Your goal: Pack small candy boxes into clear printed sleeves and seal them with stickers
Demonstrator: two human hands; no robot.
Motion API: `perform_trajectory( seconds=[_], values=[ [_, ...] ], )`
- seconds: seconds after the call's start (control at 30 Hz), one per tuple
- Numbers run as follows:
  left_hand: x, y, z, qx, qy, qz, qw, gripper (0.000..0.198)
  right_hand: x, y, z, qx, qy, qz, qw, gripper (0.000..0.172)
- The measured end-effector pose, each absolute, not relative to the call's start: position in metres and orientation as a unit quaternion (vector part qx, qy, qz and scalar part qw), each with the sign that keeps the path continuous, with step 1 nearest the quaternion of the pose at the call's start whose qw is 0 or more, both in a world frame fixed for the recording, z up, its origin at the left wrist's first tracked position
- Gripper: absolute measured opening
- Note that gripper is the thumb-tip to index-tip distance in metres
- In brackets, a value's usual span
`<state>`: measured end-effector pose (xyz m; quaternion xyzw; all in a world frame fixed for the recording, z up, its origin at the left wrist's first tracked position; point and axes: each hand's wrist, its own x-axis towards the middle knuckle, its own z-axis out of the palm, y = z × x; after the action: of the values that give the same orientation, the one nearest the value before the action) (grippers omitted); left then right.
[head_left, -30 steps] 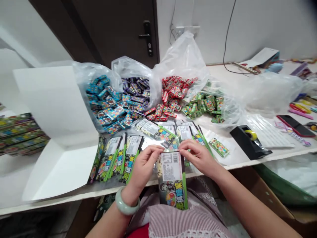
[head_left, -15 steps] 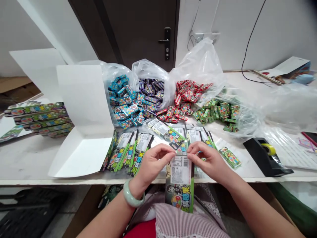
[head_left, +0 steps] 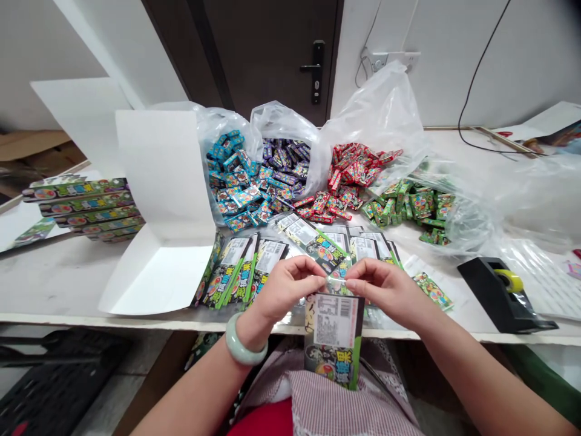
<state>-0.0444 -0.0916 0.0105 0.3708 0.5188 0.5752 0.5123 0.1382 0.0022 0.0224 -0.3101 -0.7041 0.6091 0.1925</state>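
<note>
My left hand (head_left: 290,284) and my right hand (head_left: 385,287) each pinch one side of a clear plastic strip (head_left: 336,280) at the top of a flat candy packet (head_left: 333,339). I cannot tell whether this strip is the packet's own flap or separate film. The packet hangs upright before the table's front edge, its white label facing me and its lower end against the checked apron (head_left: 349,402). Behind my fingers lie several more flat packets (head_left: 272,260), some overlapping, with one packet (head_left: 313,242) slanted on top.
Clear bags spill small blue boxes (head_left: 236,178), purple boxes (head_left: 285,158), red boxes (head_left: 354,166) and green boxes (head_left: 420,203) along the back. An open white carton (head_left: 167,272) and stacked printed boxes (head_left: 91,209) stand left. A black tape dispenser (head_left: 492,297) sits right.
The packet's top edge has dropped lower below my fingertips, with more clear plastic showing between them. Both hands keep their pinch. The whole view has shifted slightly.
</note>
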Motion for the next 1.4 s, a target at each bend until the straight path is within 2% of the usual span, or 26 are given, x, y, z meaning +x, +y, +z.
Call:
perform_trajectory(
  seconds=[0.2,0.3,0.4,0.5,0.6,0.83,0.97,1.07,1.27,1.4],
  values=[
    [-0.054,-0.096,0.017,0.464,0.502,0.530,0.502,0.003,0.142,0.000,0.026,-0.289,-0.736,0.584,0.182,0.019],
    [-0.057,-0.102,0.015,0.520,0.490,0.523,0.465,0.009,0.148,-0.003,0.026,-0.269,-0.761,0.560,0.188,0.022],
    [-0.056,-0.109,0.004,0.543,0.481,0.531,0.438,0.007,0.153,-0.011,0.021,-0.250,-0.798,0.503,0.218,0.009],
    [-0.051,-0.114,-0.007,0.542,0.467,0.562,0.415,0.003,0.155,-0.022,0.012,-0.222,-0.827,0.445,0.263,0.003],
    [-0.048,-0.117,-0.009,0.553,0.467,0.573,0.384,0.003,0.154,-0.029,0.004,-0.219,-0.831,0.413,0.302,0.007],
    [-0.050,-0.121,-0.005,0.587,0.468,0.547,0.370,0.008,0.155,-0.031,-0.001,-0.204,-0.830,0.398,0.334,0.010],
    [-0.045,-0.124,-0.017,0.543,0.441,0.586,0.409,0.009,0.156,-0.036,-0.004,-0.192,-0.825,0.402,0.347,0.011],
    [-0.041,-0.125,-0.023,0.539,0.431,0.604,0.400,0.010,0.157,-0.041,-0.005,-0.192,-0.820,0.401,0.360,0.014],
    [-0.042,-0.125,-0.020,0.553,0.427,0.601,0.387,0.030,0.163,-0.044,-0.004,-0.202,-0.810,0.411,0.367,0.017],
    [-0.045,-0.125,-0.015,0.613,0.437,0.571,0.328,0.017,0.163,-0.044,-0.007,-0.204,-0.811,0.407,0.367,0.017]
  ],
)
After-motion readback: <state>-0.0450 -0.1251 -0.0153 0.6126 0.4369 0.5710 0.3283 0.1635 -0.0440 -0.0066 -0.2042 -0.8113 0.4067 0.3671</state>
